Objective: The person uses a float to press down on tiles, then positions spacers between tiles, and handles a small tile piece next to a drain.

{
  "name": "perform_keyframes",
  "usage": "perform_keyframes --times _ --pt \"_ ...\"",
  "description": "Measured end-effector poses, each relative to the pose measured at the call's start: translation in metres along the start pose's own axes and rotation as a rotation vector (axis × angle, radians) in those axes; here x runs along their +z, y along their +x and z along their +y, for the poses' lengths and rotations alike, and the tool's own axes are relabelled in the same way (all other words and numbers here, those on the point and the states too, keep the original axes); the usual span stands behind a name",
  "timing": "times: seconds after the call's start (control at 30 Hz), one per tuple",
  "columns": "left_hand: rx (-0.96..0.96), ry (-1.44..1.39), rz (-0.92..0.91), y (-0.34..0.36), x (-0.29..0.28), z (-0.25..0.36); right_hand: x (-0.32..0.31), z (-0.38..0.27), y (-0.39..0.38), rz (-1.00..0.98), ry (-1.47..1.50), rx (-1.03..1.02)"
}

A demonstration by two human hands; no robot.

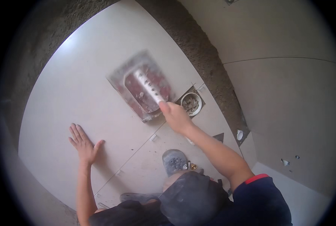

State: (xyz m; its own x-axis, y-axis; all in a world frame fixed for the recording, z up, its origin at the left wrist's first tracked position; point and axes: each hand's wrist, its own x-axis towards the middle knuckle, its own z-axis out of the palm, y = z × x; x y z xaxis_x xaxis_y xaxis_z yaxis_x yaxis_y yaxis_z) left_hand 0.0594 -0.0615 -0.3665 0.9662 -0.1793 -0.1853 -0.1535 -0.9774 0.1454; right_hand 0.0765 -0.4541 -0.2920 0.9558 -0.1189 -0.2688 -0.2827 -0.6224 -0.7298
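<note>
My right hand (175,116) grips the near end of a pale, perforated handle on a large rectangular float (142,98), red and grey with wear and somewhat blurred. The float is over a big pale floor tile (77,83); I cannot tell whether its face touches the tile. Farther left, my left hand (84,145) rests on the same tile, fingers stretched and thumb out, holding nothing. Right of the float, a round white pipe opening (191,104) with debris inside sits in a cutout between tiles.
Small clear clips (153,138) stand along the tile joint. Rough brown mortar (209,60) runs beside the tile edge, below a tiled wall (281,90). A grey clog (174,161) on my foot is close to the joint. Small bits (285,162) are at the right.
</note>
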Motion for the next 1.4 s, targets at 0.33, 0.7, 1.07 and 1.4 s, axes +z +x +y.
perform_keyframes --times 0.33,0.7,1.07,1.4 --pt "0.007 0.024 0.006 -0.016 0.004 -0.008 -0.046 -0.064 -0.032 -0.142 0.119 0.102" --pt "0.035 -0.09 -0.196 -0.047 0.004 0.057 0.004 0.006 -0.006 -0.172 -0.084 0.16" --pt "-0.006 -0.154 -0.337 -0.062 -0.006 0.075 -0.039 -0.079 -0.037 -0.066 0.177 0.082" --pt "-0.036 -0.14 -0.275 -0.067 0.0 0.074 -0.013 -0.058 -0.019 -0.251 0.075 0.137"
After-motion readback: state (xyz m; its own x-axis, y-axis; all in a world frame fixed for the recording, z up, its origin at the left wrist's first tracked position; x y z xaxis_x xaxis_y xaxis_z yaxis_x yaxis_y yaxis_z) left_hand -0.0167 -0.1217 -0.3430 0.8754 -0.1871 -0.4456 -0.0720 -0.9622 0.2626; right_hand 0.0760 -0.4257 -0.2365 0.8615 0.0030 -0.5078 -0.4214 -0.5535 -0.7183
